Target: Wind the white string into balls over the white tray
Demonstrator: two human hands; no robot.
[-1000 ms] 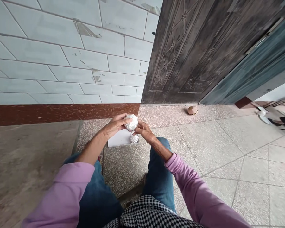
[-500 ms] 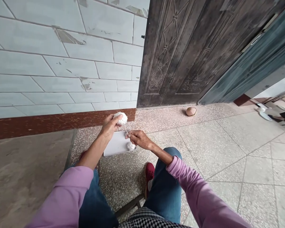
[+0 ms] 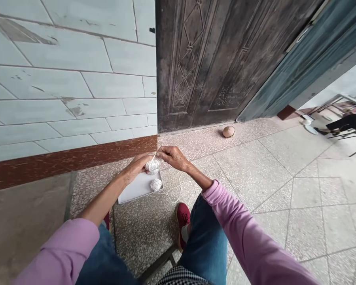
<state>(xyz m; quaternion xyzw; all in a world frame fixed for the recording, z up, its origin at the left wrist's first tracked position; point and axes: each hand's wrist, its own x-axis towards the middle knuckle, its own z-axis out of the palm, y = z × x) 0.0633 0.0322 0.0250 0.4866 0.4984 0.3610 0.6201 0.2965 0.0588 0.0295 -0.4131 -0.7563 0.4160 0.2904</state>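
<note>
Left hand is closed around the small white ball of wound thread, held above the far right corner of the flat white box on the speckled terrazzo floor; right hand pinches the thread end at the ball's top, fingers nearly shut. To wind well, judgement: keep the strand taut, rotate the ball between wraps, let slack feed from the second small white thread ball at the box's right edge. No readable labels or writing.
</note>
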